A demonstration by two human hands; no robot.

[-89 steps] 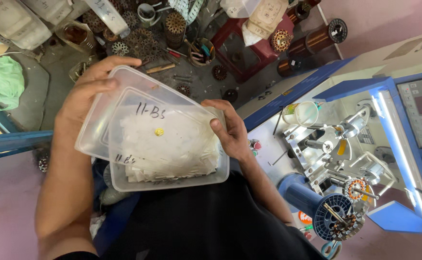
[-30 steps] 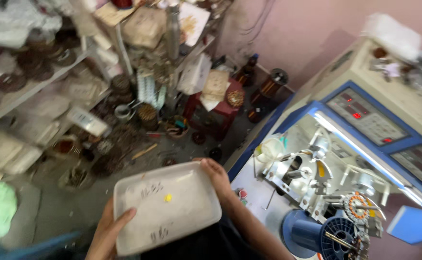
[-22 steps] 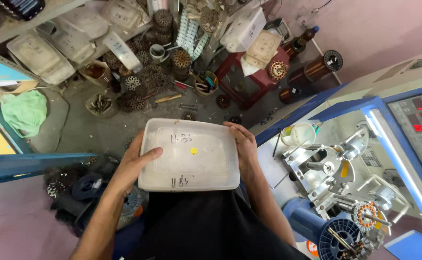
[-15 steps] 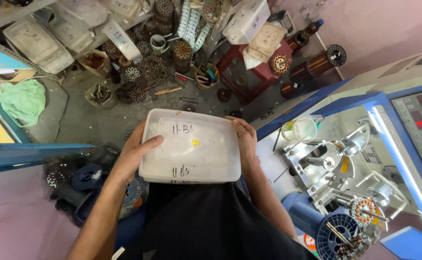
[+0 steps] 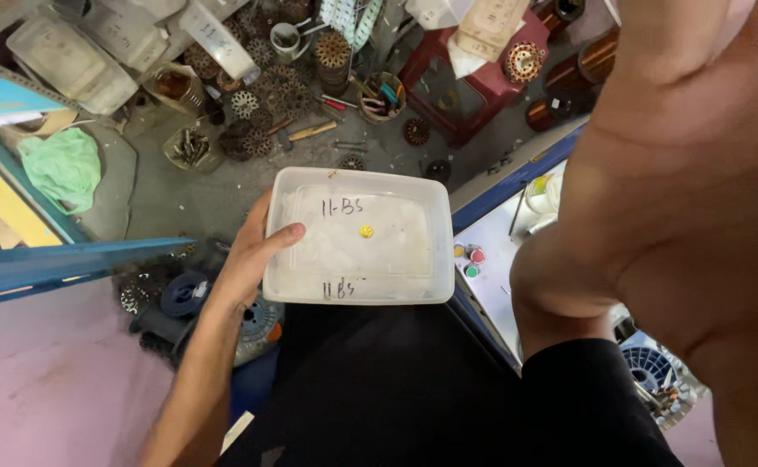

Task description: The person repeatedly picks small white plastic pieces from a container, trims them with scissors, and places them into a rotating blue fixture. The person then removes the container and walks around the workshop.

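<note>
A translucent white plastic box (image 5: pixel 357 259) with a lid rests over my lap, with black cloth below it. A small yellow dot sits on the lid, along with handwritten marks. My left hand (image 5: pixel 249 255) grips the box's left edge, thumb on top of the lid. My right arm is raised close to the camera and fills the right side of the view. The right hand itself is out of the frame and no longer touches the box.
The floor beyond holds round metal motor parts (image 5: pixel 262 99), a cup of tools (image 5: pixel 379 93), a red stool (image 5: pixel 465 86), copper wire spools (image 5: pixel 599 56) and a green cloth (image 5: pixel 63 164). A blue-edged machine panel with coloured buttons (image 5: pixel 470 259) stands right of the box.
My right hand has let go of the box's right edge and the arm has swung up in front of the camera. The left hand still holds the box.
</note>
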